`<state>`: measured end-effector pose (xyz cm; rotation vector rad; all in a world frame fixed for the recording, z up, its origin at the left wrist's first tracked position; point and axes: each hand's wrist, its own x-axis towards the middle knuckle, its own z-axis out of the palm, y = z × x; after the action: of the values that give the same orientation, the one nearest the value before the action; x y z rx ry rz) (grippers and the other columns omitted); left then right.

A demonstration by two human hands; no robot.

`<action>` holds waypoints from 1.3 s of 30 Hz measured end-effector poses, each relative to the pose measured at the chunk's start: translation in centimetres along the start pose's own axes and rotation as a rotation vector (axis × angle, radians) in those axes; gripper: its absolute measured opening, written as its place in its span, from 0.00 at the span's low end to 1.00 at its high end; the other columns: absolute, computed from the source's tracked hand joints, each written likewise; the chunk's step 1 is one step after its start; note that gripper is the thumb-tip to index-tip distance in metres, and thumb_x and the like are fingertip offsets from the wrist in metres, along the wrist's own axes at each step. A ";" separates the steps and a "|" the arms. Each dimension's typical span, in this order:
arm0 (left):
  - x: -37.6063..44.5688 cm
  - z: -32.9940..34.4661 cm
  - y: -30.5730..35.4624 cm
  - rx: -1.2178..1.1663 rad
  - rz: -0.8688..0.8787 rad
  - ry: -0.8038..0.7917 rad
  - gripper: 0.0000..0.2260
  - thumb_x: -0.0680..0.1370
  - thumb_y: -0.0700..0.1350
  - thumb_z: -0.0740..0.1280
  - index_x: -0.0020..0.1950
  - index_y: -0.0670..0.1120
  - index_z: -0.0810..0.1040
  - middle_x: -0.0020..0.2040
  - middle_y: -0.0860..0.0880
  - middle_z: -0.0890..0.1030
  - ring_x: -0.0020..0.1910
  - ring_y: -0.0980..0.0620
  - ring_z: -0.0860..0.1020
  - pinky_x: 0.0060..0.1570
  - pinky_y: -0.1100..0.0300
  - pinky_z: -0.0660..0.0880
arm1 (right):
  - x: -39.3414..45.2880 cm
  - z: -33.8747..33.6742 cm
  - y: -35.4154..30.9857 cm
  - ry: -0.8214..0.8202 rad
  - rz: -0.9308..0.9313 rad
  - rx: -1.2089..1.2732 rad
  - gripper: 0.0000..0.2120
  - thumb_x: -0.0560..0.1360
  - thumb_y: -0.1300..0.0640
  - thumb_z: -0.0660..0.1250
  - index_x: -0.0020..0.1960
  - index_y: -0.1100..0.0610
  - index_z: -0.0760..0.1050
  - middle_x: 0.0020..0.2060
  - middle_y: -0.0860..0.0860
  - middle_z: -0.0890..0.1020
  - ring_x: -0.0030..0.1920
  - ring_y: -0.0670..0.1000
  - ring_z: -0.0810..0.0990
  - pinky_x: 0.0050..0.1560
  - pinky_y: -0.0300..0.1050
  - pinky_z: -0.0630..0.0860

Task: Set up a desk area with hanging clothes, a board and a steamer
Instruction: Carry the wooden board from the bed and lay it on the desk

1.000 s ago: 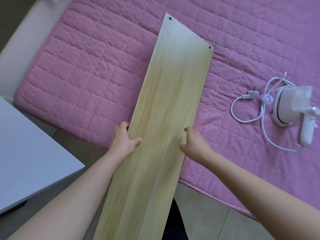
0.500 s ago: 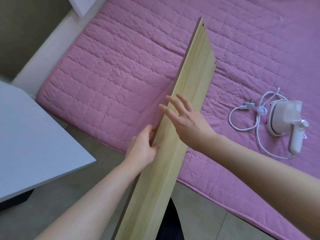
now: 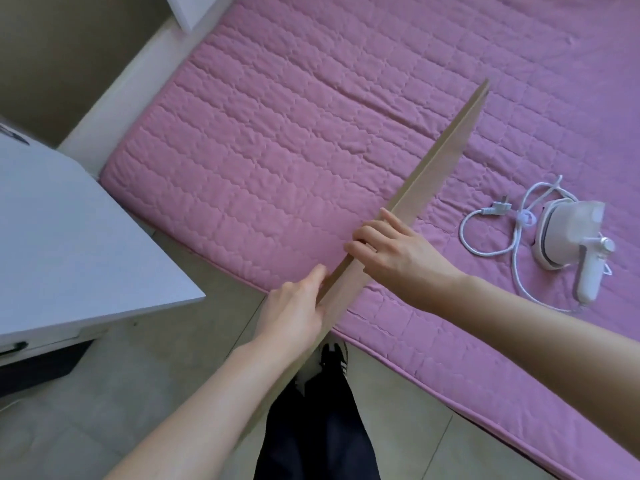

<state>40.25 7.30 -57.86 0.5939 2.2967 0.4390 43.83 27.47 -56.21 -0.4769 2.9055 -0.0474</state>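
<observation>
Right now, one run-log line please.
board on edge over bed | left hand grips | right hand grips | steamer on bed

Board: the board (image 3: 440, 174) turned from flat to on edge.
Right hand: the right hand (image 3: 394, 251) moved over the top edge and gripped it.

A bed (image 3: 277, 150) with a pink quilted cover fills the upper and right frame. On it, at right, lies a white steamer (image 3: 571, 244) with its cord (image 3: 485, 237) loosely looped just left. A white counter (image 3: 69, 244) stands at left on the tiled floor (image 3: 138, 393).
</observation>
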 end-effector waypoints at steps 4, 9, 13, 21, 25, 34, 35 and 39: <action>-0.7 1.5 0.4 0.032 -0.022 0.070 0.15 0.76 0.45 0.64 0.59 0.57 0.65 0.53 0.47 0.82 0.48 0.37 0.79 0.45 0.48 0.76 | 0.0 0.0 0.5 -0.115 -0.044 -0.056 0.14 0.72 0.63 0.65 0.57 0.55 0.73 0.51 0.53 0.74 0.50 0.56 0.72 0.66 0.55 0.64; -1.1 3.9 0.7 0.044 -0.106 0.222 0.09 0.76 0.51 0.64 0.55 0.53 0.74 0.45 0.44 0.83 0.46 0.37 0.79 0.43 0.51 0.74 | 0.2 0.1 1.9 -0.200 -0.081 -0.052 0.14 0.72 0.68 0.59 0.55 0.57 0.72 0.46 0.52 0.76 0.45 0.55 0.74 0.54 0.47 0.70; -2.2 5.0 0.8 0.036 -0.173 0.271 0.07 0.77 0.49 0.65 0.54 0.50 0.75 0.44 0.43 0.83 0.46 0.37 0.80 0.43 0.49 0.74 | 0.5 -0.3 2.0 -0.278 -0.118 -0.037 0.17 0.76 0.66 0.55 0.62 0.54 0.69 0.48 0.49 0.77 0.51 0.54 0.74 0.55 0.43 0.66; -5.8 3.9 2.1 0.023 -0.266 0.293 0.08 0.78 0.49 0.66 0.56 0.50 0.76 0.45 0.43 0.83 0.46 0.39 0.81 0.42 0.49 0.76 | 0.1 -4.5 0.7 -0.327 -0.231 -0.134 0.14 0.75 0.64 0.60 0.58 0.51 0.72 0.45 0.47 0.79 0.49 0.53 0.78 0.67 0.51 0.64; -10.1 1.8 2.8 -0.077 -0.315 0.408 0.07 0.77 0.51 0.67 0.53 0.53 0.77 0.41 0.48 0.84 0.42 0.42 0.81 0.38 0.54 0.73 | -0.8 -7.5 -0.9 -0.220 -0.273 -0.067 0.13 0.77 0.65 0.56 0.56 0.52 0.72 0.44 0.48 0.78 0.48 0.53 0.76 0.46 0.46 0.70; -21.7 -2.8 2.7 -0.186 -0.387 0.634 0.08 0.75 0.49 0.71 0.46 0.53 0.72 0.36 0.53 0.83 0.33 0.48 0.79 0.30 0.56 0.71 | -2.9 -14.9 -7.5 -0.065 -0.420 -0.041 0.10 0.73 0.62 0.67 0.52 0.50 0.75 0.39 0.46 0.78 0.40 0.51 0.76 0.38 0.46 0.74; -22.9 -3.1 2.6 -0.172 -0.380 0.671 0.08 0.74 0.48 0.72 0.45 0.52 0.73 0.35 0.53 0.82 0.32 0.49 0.78 0.30 0.57 0.69 | -3.2 -15.6 -8.4 -0.057 -0.437 -0.030 0.11 0.73 0.61 0.67 0.53 0.50 0.75 0.40 0.46 0.78 0.40 0.51 0.76 0.38 0.46 0.74; -27.8 -3.6 2.5 -0.174 -0.359 0.781 0.10 0.71 0.45 0.75 0.44 0.51 0.73 0.34 0.55 0.79 0.32 0.51 0.75 0.35 0.58 0.68 | -5.0 -18.2 -12.1 0.015 -0.450 -0.013 0.09 0.73 0.60 0.67 0.51 0.50 0.77 0.38 0.45 0.77 0.39 0.51 0.76 0.37 0.46 0.74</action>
<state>56.26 -5.83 -38.75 -0.1245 2.9679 0.7798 48.67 17.64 -36.70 -1.1240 2.7517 -0.0970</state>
